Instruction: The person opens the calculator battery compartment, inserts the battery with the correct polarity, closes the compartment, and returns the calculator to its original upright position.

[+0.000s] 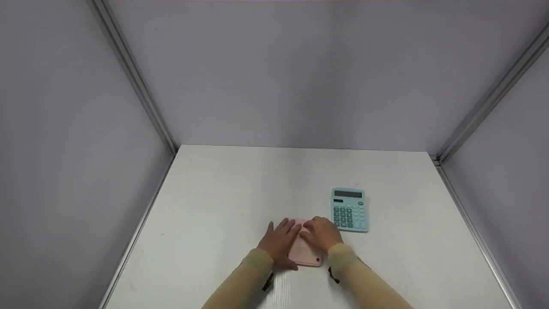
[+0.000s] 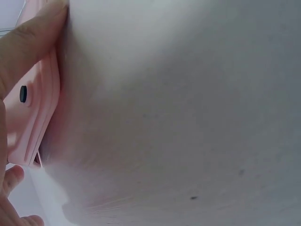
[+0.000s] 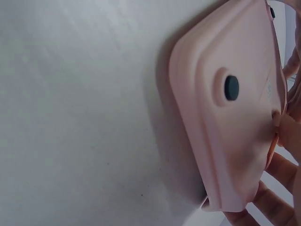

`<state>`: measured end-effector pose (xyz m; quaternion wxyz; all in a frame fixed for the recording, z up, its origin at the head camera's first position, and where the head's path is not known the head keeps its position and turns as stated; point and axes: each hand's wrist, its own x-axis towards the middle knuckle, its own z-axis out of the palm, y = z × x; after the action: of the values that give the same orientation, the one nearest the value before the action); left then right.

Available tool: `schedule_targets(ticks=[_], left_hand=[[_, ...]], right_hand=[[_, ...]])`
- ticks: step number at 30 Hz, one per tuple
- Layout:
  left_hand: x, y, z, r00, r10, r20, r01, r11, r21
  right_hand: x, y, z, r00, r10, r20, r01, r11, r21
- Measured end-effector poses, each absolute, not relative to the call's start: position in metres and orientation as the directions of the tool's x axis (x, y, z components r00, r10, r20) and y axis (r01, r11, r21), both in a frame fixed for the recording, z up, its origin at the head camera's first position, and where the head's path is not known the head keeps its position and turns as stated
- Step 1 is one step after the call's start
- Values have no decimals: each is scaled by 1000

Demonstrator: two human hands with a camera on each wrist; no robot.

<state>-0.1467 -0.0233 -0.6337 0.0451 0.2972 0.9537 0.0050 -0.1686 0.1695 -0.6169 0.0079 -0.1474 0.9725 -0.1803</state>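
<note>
A pink calculator (image 1: 305, 252) lies back side up on the white table, its dark round feet showing in both wrist views. My left hand (image 1: 279, 244) rests over its left side, fingers spread and nearly straight, the thumb along the near edge. On the right, my right hand (image 1: 322, 234) bends its fingers over the upper right part. Seen from the right wrist, the right thumb (image 3: 288, 134) presses on the calculator's back, while the fingertips are partly hidden behind its edge. A light blue calculator (image 1: 349, 210) lies face up just beyond the right hand.
The white table (image 1: 214, 193) meets grey walls at the back and both sides. Metal rails (image 1: 137, 81) run along the wall corners.
</note>
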Motion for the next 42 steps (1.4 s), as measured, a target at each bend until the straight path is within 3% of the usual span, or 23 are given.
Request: schedule_targets(ticks=[17, 30, 42], left_hand=[[-145, -24, -632, -809, 582, -84, 585, 811, -7], [-143, -33, -639, -847, 532, -28, 520, 837, 172], [-134, -50, -633, -878, 478, -7, 469, 864, 185]], right_hand=[[-166, 167, -616, -955, -294, 49, -295, 912, -285], [-156, 187, -621, -965, -261, 17, -250, 902, -353], [-134, 217, -624, -971, -239, 11, -225, 898, -378]])
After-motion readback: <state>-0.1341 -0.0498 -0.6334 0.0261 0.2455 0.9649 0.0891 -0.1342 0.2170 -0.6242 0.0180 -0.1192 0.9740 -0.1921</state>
